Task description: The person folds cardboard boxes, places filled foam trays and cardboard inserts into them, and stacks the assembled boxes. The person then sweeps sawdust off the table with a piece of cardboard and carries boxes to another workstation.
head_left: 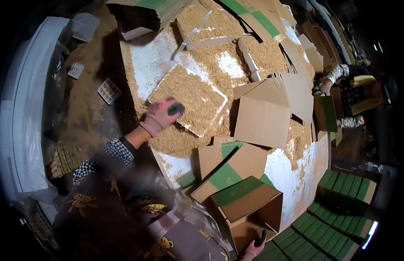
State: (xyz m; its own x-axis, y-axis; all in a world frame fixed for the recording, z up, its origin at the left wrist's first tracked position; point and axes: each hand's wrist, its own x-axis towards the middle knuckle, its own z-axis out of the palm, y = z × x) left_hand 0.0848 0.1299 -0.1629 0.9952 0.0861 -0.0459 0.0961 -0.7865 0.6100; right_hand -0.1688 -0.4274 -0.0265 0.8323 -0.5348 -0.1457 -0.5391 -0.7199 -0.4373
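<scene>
My left hand [163, 115], in a pink glove with dark fingertips, is at the near left edge of a shallow white tray [224, 104] filled with brown, sawdust-like grains. Its fingers are curled in at the tray's rim, though their far side is hidden. The grain surface looks blurred. Low in the view, my right hand [255, 249], also in a pink glove, grips the lower edge of an open cardboard box [246, 198] with a green band. That box lies tilted with its opening toward the lower right.
Flattened cartons [262, 122] lie across the grain-strewn white table [183, 164]. Other grain-filled trays [265, 56] sit at the back. Green-banded boxes [317, 228] stand in rows at lower right. Another person [356, 93] handles a carton on the right. A cupped tray [109, 91] lies on the floor.
</scene>
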